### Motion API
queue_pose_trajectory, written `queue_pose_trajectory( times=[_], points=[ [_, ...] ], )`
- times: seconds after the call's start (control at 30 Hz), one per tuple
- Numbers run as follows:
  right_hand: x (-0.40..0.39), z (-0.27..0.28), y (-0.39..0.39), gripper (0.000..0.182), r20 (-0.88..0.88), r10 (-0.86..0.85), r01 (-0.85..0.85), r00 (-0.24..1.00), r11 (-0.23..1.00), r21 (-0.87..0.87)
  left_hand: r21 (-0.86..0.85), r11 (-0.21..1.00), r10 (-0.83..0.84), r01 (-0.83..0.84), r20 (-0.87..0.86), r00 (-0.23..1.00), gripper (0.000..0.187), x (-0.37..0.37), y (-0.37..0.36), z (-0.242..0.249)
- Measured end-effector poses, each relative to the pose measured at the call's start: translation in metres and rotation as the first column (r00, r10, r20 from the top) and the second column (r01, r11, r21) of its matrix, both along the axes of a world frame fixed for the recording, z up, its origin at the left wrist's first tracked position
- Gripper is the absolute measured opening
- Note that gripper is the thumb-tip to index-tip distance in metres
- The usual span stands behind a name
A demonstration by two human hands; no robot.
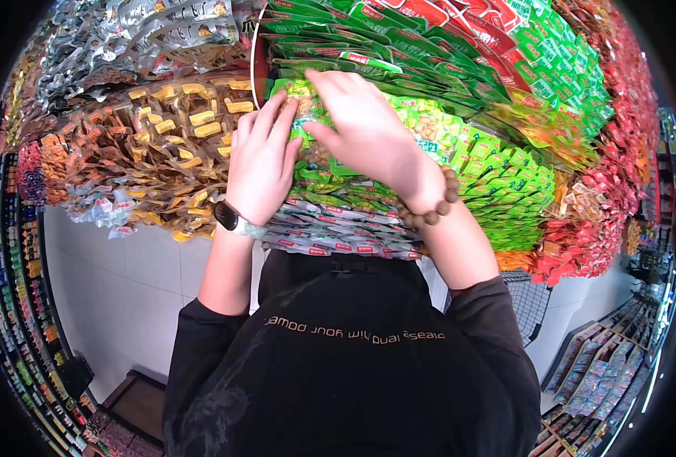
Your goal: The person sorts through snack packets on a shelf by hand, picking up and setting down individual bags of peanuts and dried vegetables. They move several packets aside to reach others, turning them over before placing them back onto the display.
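Note:
My left hand (265, 156) lies palm down with its fingers stretched forward, fingertips resting at the left end of a row of bright green snack packets (418, 122). A dark watch (226, 215) is on that wrist. Just to its right, my right hand (368, 126) reaches over the same packets, fingers extended and thumb apart, pointing toward the left hand. Its palm and the packets beneath it are hidden. A brown bead bracelet (433, 213) circles the right wrist. Below the hands stand white and red packets (338, 238) in tight rows.
Brown packets with yellow pieces (178, 122) fill the display on the left, silver packets (178, 30) behind them. Dark green packets (338, 57) and red ones (460, 34) stand at the back. A black wire basket (532, 301) is at lower right, and shelves (18, 289) line the left.

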State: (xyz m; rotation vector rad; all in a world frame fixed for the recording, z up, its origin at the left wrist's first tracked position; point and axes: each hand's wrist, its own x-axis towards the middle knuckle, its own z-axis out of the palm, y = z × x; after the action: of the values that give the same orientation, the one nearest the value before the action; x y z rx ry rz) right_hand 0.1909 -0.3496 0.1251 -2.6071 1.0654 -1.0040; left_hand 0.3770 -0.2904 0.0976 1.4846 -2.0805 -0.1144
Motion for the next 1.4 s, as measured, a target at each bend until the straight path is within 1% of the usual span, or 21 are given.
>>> queue_pose_trajectory(
  times=[0.1, 0.2, 0.3, 0.33, 0.43, 0.47, 0.5, 0.53, 0.57, 0.63, 0.67, 0.7, 0.73, 0.83, 0.9, 1.07, 1.17, 1.27, 1.37, 1.4],
  points=[
    [-0.026, 0.02, 0.015, 0.055, 0.06, 0.005, -0.009, 0.998, 0.999, 0.05, 0.028, 1.0, 0.014, -0.013, -0.005, 1.0, 0.052, -0.002, 0.003, 0.005],
    [-0.055, 0.034, 0.033, 0.052, 0.151, -0.056, 0.029, 0.987, 0.984, 0.175, 0.006, 1.0, 0.019, -0.019, -0.018, 1.0, 0.052, -0.005, 0.006, 0.007],
    [-0.08, 0.03, 0.048, 0.049, 0.207, -0.178, 0.125, 0.962, 0.962, 0.244, -0.031, 0.999, 0.016, -0.018, -0.042, 0.999, 0.051, -0.004, 0.011, 0.01],
    [-0.082, 0.026, 0.054, 0.042, 0.263, -0.22, 0.146, 0.939, 0.95, 0.274, -0.044, 0.999, 0.009, -0.012, -0.049, 0.999, 0.051, -0.002, 0.012, 0.01],
    [-0.085, 0.01, 0.078, 0.036, 0.274, -0.17, 0.12, 0.947, 0.975, 0.188, -0.056, 0.998, -0.026, 0.021, -0.097, 0.995, 0.046, -0.004, 0.023, 0.015],
    [-0.083, 0.005, 0.087, 0.029, 0.289, -0.164, 0.113, 0.943, 0.976, 0.185, -0.06, 0.997, -0.047, 0.041, -0.097, 0.994, 0.046, -0.004, 0.027, 0.015],
    [-0.082, -0.006, 0.094, 0.028, 0.334, -0.126, 0.072, 0.934, 0.983, 0.171, -0.063, 0.996, -0.065, 0.059, -0.098, 0.993, 0.046, -0.004, 0.029, 0.015],
    [-0.081, -0.014, 0.099, 0.028, 0.341, -0.116, 0.069, 0.933, 0.987, 0.145, -0.093, 0.993, -0.088, 0.079, -0.099, 0.991, 0.046, -0.006, 0.031, 0.012],
    [-0.079, -0.021, 0.105, 0.028, 0.349, -0.105, 0.066, 0.931, 0.99, 0.122, -0.069, 0.992, -0.109, 0.102, -0.115, 0.987, 0.049, -0.01, 0.033, 0.014],
    [-0.074, -0.029, 0.113, 0.032, 0.346, -0.116, 0.079, 0.931, 0.99, 0.117, -0.052, 0.988, -0.151, 0.145, -0.127, 0.98, 0.054, -0.017, 0.031, 0.01],
    [-0.07, -0.03, 0.116, 0.034, 0.338, -0.128, 0.099, 0.932, 0.99, 0.104, -0.021, 0.986, -0.168, 0.167, -0.105, 0.98, 0.06, -0.02, 0.029, 0.012],
    [-0.068, -0.03, 0.119, 0.035, 0.33, -0.141, 0.118, 0.933, 0.989, 0.088, -0.013, 0.983, -0.184, 0.183, -0.073, 0.98, 0.061, -0.023, 0.027, 0.013],
    [-0.068, -0.029, 0.121, 0.041, 0.276, -0.176, 0.154, 0.945, 0.983, 0.101, -0.006, 0.98, -0.199, 0.199, -0.041, 0.979, 0.062, -0.026, 0.024, 0.015],
    [-0.072, -0.03, 0.118, 0.042, 0.259, -0.269, 0.252, 0.928, 0.963, 0.096, -0.01, 0.972, -0.233, 0.233, 0.015, 0.972, 0.062, -0.028, 0.017, 0.013],
    [-0.077, -0.034, 0.116, 0.043, 0.218, -0.265, 0.248, 0.939, 0.963, 0.105, -0.039, 0.969, -0.242, 0.244, 0.04, 0.969, 0.061, -0.024, 0.015, 0.009],
    [-0.074, -0.034, 0.118, 0.045, 0.159, -0.233, 0.201, 0.959, 0.96, 0.194, -0.105, 0.985, -0.141, 0.136, -0.045, 0.989, 0.061, -0.025, 0.014, 0.001],
    [-0.072, -0.038, 0.12, 0.043, 0.211, -0.23, 0.193, 0.95, 0.964, 0.183, -0.111, 0.987, -0.132, 0.12, -0.105, 0.986, 0.062, -0.026, 0.016, -0.002],
    [-0.077, -0.04, 0.119, 0.042, 0.258, -0.232, 0.193, 0.938, 0.967, 0.169, -0.083, 0.989, -0.128, 0.119, -0.11, 0.986, 0.061, -0.024, 0.023, 0.0],
    [-0.084, -0.039, 0.125, 0.036, 0.278, -0.232, 0.207, 0.932, 0.971, 0.116, -0.116, 0.987, -0.128, 0.112, -0.146, 0.981, 0.058, -0.014, 0.036, 0.005],
    [-0.086, -0.04, 0.127, 0.035, 0.323, -0.217, 0.185, 0.921, 0.975, 0.125, -0.137, 0.986, -0.117, 0.098, -0.14, 0.983, 0.054, -0.008, 0.041, 0.003]
  ],
)
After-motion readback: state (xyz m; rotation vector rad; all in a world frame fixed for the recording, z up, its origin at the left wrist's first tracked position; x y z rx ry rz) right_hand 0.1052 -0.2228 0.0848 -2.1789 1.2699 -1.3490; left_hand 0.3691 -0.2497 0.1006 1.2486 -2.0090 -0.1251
